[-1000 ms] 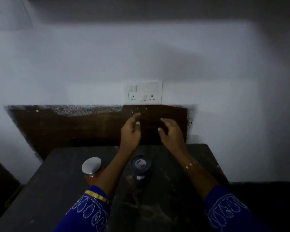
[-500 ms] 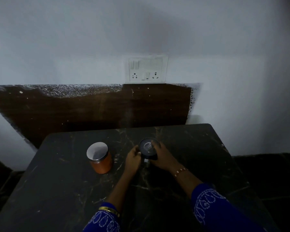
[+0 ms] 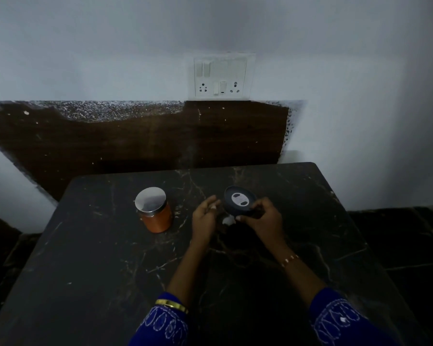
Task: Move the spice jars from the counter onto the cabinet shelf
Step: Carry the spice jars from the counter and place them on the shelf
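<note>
An orange spice jar (image 3: 157, 217) with a shiny metal lid stands upright on the dark marble counter (image 3: 90, 258), left of my hands. My right hand (image 3: 261, 219) grips a dark-lidded spice jar (image 3: 240, 201), tilted so its lid with a pale shaker insert faces me; its body is mostly hidden by my fingers. My left hand (image 3: 205, 216) hovers just left of that jar, fingers loosely apart, not touching it. No cabinet shelf is in view.
A white switch-and-socket plate (image 3: 221, 77) sits on the pale wall behind. Below it runs a dark brown backsplash panel (image 3: 135, 143). The counter's right edge drops to a dark floor (image 3: 410, 245).
Both hands dropped from near the wall to the dark-lidded jar. My right hand took hold of it and tilted it up, and my left hand came off it.
</note>
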